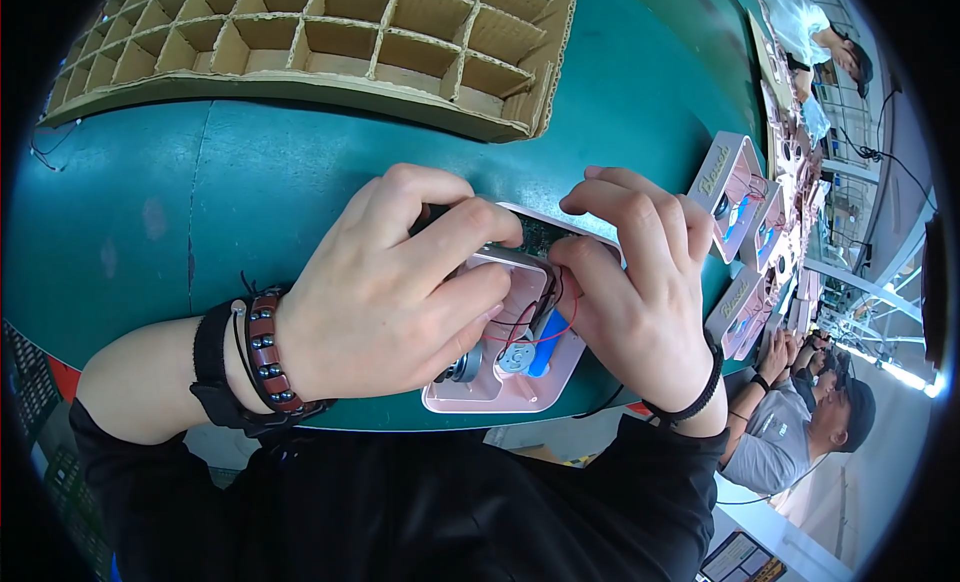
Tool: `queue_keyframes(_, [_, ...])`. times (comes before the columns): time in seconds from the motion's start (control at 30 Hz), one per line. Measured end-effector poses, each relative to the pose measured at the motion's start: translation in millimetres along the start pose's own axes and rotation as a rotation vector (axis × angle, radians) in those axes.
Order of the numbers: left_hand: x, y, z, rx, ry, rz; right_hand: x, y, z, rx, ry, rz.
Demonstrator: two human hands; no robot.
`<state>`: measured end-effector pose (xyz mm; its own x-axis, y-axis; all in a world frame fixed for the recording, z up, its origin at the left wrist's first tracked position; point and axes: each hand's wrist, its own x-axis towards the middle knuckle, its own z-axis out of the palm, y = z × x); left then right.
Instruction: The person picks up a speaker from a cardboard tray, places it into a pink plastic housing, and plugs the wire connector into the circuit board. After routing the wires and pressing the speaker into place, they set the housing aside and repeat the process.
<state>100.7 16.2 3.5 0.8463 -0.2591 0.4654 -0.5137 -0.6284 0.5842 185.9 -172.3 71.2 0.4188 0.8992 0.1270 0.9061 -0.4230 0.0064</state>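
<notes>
A: Quick one. Where's the pink case (500, 387)?

B: Centre of the frame, low, flat on the green table (250, 192) at its near edge. Long axis runs from the bottom edge up toward top right, slightly tilted.

A: Hands?

B: Both on it. Left hand (385, 287) comes in from lower left, fingers curled over the case's upper left part, clamped on it and on a dark piece under the fingertips. Can't tell what that piece is, mostly hidden. Right hand (635, 272) comes from lower right, fingers bent, pinching the top right rim of the case next to the green board (540, 232).

A: Which is nearer the inside parts?

B: About even. The wires (530, 327) and the blue cell (548, 354) lie in the gap between the two hands, just below both sets of fingertips. The round motor (517, 357) sits beside the cell, left of it. Left thumb side covers more of the case; right fingertips touch the wires' upper end.

A: Rest?

B: Cardboard divider tray (330, 42) upper left, well apart. Row of more pink cases (735, 192) at right along the table edge. Another person (800, 432) lower right, hands apart from these.
</notes>
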Motion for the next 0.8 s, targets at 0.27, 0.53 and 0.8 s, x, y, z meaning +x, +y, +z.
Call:
queue_keyframes(0.27, [-0.5, 0.9, 0.4, 0.006, 0.011, -0.012, 0.6, -2.5, -1.9, -0.048, -0.023, -0.013])
queue_keyframes(0.53, [-3.5, -0.9, 0.5, -0.002, 0.016, -0.013, 2.9, 0.6, -3.9, 0.039, -0.095, -0.007])
queue_keyframes(0.8, [-0.8, -1.4, 3.3, -0.050, -0.022, -0.009, -10.9, 3.3, 8.2, 0.229, -0.061, 0.100])
